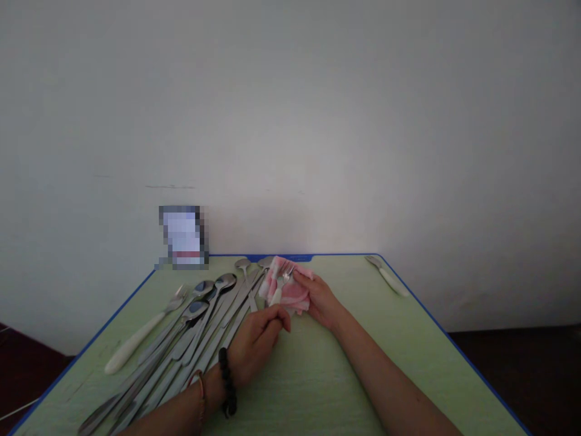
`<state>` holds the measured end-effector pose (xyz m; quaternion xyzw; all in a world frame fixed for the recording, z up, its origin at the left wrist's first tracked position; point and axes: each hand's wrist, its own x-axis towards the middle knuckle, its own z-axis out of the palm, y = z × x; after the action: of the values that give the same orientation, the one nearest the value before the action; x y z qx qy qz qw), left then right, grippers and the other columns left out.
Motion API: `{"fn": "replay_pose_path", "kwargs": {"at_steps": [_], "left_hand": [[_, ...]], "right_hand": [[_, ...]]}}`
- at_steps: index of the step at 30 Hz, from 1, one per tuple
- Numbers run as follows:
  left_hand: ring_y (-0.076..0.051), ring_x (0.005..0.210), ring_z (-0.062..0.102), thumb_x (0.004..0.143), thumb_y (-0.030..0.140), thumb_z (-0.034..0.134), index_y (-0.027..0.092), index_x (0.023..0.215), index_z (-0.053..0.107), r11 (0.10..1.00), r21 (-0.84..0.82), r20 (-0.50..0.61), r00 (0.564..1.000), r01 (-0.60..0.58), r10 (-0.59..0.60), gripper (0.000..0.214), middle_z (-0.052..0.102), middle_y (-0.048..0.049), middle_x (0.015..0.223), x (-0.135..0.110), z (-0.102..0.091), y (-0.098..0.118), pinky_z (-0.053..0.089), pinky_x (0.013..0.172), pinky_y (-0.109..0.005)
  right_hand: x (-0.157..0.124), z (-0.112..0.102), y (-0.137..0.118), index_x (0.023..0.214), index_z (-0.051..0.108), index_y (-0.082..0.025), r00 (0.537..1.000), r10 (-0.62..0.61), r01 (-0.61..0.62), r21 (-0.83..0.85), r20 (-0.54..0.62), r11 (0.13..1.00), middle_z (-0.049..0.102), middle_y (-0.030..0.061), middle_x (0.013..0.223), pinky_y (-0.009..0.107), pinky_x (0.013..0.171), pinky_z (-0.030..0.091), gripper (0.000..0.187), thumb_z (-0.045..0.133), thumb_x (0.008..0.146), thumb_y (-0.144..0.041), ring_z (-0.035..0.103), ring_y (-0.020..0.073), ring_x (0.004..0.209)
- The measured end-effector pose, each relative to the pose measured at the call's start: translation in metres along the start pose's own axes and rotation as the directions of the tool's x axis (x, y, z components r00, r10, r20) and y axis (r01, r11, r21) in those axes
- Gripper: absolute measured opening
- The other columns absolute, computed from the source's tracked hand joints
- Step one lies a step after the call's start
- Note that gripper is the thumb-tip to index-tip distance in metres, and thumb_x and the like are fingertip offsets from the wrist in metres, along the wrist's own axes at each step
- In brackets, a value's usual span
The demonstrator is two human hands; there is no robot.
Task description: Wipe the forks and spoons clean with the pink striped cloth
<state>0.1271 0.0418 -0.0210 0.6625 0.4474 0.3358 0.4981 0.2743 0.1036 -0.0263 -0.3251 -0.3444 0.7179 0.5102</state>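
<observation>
My left hand (263, 340), with bracelets at the wrist, is closed around the white handle of a fork (278, 293). The fork's metal tines point up and away, lying against a pink and white cloth (296, 295). My right hand (320, 298) grips that cloth from the right, its thumb by the tines. Both hands are above the middle of the table, just right of a pile of metal spoons and other long cutlery (213, 324). My left forearm passes over the near part of this pile and hides some of it.
A white-handled fork (147, 333) lies left of the pile. Another white-handled fork (388, 277) rests near the far right corner. The green table (363, 375) has a blue edge and stands against a pale wall (336, 133). A blurred-out upright device (184, 236) stands at the far left.
</observation>
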Motion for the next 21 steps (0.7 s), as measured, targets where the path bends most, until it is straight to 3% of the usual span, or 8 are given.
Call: {"fn": "replay_pose_path", "kwargs": {"at_steps": [6,10,14,17,21], "left_hand": [[-0.009,0.046,0.030,0.079,0.022,0.036,0.018,0.071,0.052,0.999,0.037,0.004,1.000,0.000,0.000,0.018,0.031,0.0074,0.051,-0.0007,-0.0007,0.0005,0.021,0.044,-0.020],[-0.009,0.050,0.031,0.077,0.019,0.037,0.017,0.069,0.052,0.997,0.063,0.011,0.999,-0.034,0.034,0.017,0.034,0.0064,0.053,-0.0009,-0.0028,0.0027,0.022,0.045,-0.020],[-0.009,0.046,0.026,0.077,0.019,0.037,0.017,0.071,0.052,0.999,-0.041,0.033,0.999,0.017,-0.016,0.016,0.029,0.0078,0.049,-0.0011,-0.0027,0.0006,0.017,0.042,-0.020],[-0.008,0.043,0.024,0.076,0.021,0.038,0.017,0.070,0.051,0.991,-0.128,0.041,0.998,0.045,-0.040,0.014,0.027,0.0087,0.047,-0.0017,-0.0020,-0.0004,0.015,0.040,-0.019],[-0.008,0.043,0.023,0.075,0.021,0.040,0.017,0.070,0.051,0.974,-0.217,0.073,0.996,0.059,-0.044,0.013,0.026,0.0091,0.047,-0.0035,-0.0013,0.0001,0.014,0.039,-0.018]], "right_hand": [[0.0028,-0.0023,-0.0019,0.099,0.060,-0.014,0.998,0.007,-0.010,0.057,0.060,0.998,0.068,0.0044,0.071,0.021,0.043,0.042,0.033,0.062,0.071,-0.031,0.060,0.0141,0.055],[0.0016,-0.0034,-0.0024,0.098,0.060,-0.013,0.997,0.025,-0.030,0.061,0.072,0.998,0.068,0.0050,0.071,0.020,0.040,0.040,0.031,0.060,0.072,-0.030,0.058,0.0132,0.052],[-0.0006,-0.0011,-0.0036,0.094,0.061,-0.012,0.994,0.019,-0.026,0.069,0.104,0.997,0.067,0.0051,0.069,0.021,0.045,0.044,0.027,0.060,0.072,-0.028,0.059,0.0138,0.055],[-0.0004,0.0006,-0.0045,0.102,0.060,-0.014,0.991,0.005,-0.017,0.087,0.131,0.996,0.068,0.0054,0.075,0.024,0.054,0.047,0.033,0.060,0.072,-0.028,0.061,0.0153,0.062],[0.0020,-0.0012,-0.0032,0.105,0.059,-0.015,0.996,-0.014,0.006,0.088,0.091,0.996,0.069,0.0052,0.080,0.022,0.045,0.042,0.035,0.056,0.077,-0.036,0.059,0.0139,0.058]]}}
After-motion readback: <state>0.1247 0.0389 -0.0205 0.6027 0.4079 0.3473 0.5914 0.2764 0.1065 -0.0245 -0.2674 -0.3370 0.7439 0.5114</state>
